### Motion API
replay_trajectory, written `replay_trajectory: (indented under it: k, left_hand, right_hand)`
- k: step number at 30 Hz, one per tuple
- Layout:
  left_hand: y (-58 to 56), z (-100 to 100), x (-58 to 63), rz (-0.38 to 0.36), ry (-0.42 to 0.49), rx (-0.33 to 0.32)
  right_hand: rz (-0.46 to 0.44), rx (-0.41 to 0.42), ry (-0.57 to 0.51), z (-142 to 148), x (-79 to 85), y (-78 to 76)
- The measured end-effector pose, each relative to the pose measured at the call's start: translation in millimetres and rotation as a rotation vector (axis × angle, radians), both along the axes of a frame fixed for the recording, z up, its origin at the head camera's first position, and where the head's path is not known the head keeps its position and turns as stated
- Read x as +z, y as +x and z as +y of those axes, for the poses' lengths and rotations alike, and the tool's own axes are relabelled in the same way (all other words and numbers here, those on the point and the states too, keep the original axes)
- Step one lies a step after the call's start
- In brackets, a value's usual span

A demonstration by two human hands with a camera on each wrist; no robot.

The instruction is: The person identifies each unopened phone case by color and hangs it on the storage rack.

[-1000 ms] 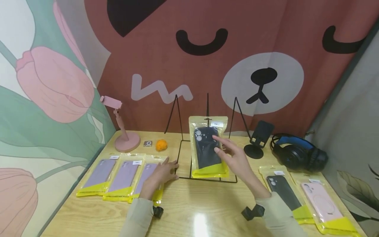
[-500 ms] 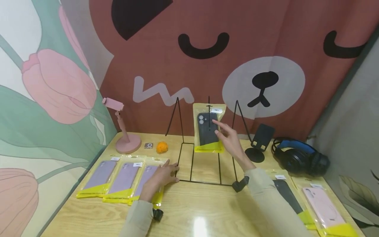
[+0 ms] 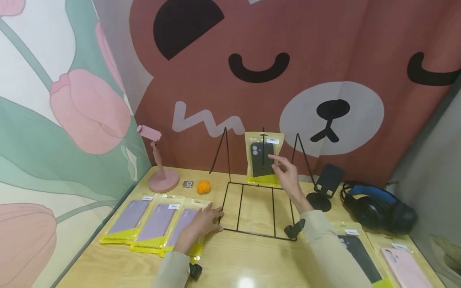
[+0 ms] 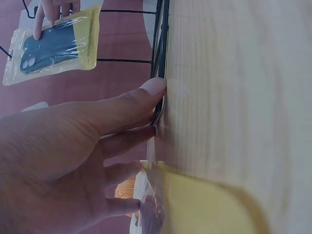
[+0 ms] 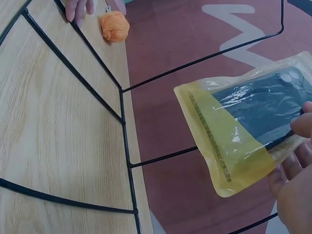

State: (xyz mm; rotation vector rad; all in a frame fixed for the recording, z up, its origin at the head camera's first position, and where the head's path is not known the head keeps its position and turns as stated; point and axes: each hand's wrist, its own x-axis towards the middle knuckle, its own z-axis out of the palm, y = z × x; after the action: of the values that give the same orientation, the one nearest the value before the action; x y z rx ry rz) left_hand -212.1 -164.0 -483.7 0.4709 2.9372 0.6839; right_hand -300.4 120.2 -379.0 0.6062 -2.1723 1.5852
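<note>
A black wire display rack (image 3: pixel 259 235) stands on the wooden table, with upright prongs at the back. My left hand (image 3: pixel 202 223) pinches its left front edge between thumb and fingers; in the left wrist view the thumb (image 4: pixel 154 87) lies on the wire. My right hand (image 3: pixel 287 176) grips the right edge of a clear and yellow pouch holding a dark phone case (image 3: pixel 256 165). The pouch hangs upright at the middle prong, which passes in front of it; whether it goes through the hanging hole is unclear. In the right wrist view the pouch (image 5: pixel 214 141) tilts, its yellow bottom towards the table.
Several pouched purple phone cases (image 3: pixel 161 218) lie at the left, one partly under my left forearm. A pink stand (image 3: pixel 163 180), small square device (image 3: pixel 187 184) and orange ball (image 3: pixel 203 187) sit behind. At right are a black phone stand (image 3: pixel 329 180), headphones (image 3: pixel 378 208) and pouched black and pink cases (image 3: pixel 405 266).
My right hand has lifted the pouched dark phone case and pushed it back to the rack's middle prong. The left hand stays at the rack's edge. The head view has shifted slightly.
</note>
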Motion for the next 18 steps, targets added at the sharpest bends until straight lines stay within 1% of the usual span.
replay_trajectory:
  k: [1, 3, 6, 8, 10, 11, 13, 15, 18]
  left_hand:
    - [-1.6, 0, 1.5, 0.0, -0.004, 0.0]
    - [-4.2, -1, 3.5, -0.005, -0.012, -0.002]
    - [-4.1, 1, 1.9, -0.011, -0.028, -0.006]
    - [-4.2, 1, 1.0, -0.008, -0.028, -0.002]
    - [-3.7, 2, 0.6, -0.011, -0.021, -0.004]
    - [-3.5, 2, 0.2, -0.014, -0.017, -0.008]
    - [-3.3, 3, 1.0, -0.025, -0.011, -0.014]
    - [-3.8, 2, 2.6, -0.027, -0.009, -0.017]
    - [-3.5, 1, 6.1, -0.037, -0.01, -0.009]
  right_hand:
    - [0.009, -0.002, -0.006, 1, -0.1, -1.9]
    - [0.016, -0.019, -0.007, 6, -5.9, -8.8]
    - [0.011, -0.046, -0.009, 19, -20.7, -12.9]
    - [0.019, -0.065, 0.002, 28, -31.6, -12.7]
    - [0.021, -0.078, 0.027, 37, -38.2, -4.2]
    - [0.013, -0.082, 0.038, 42, -40.7, 2.2]
    - [0.006, -0.105, 0.096, 53, -44.2, 16.5]
    - [-0.009, -0.131, 0.164, 64, -44.5, 31.2]
    - [-0.021, -0.147, 0.242, 80, -43.4, 50.4]
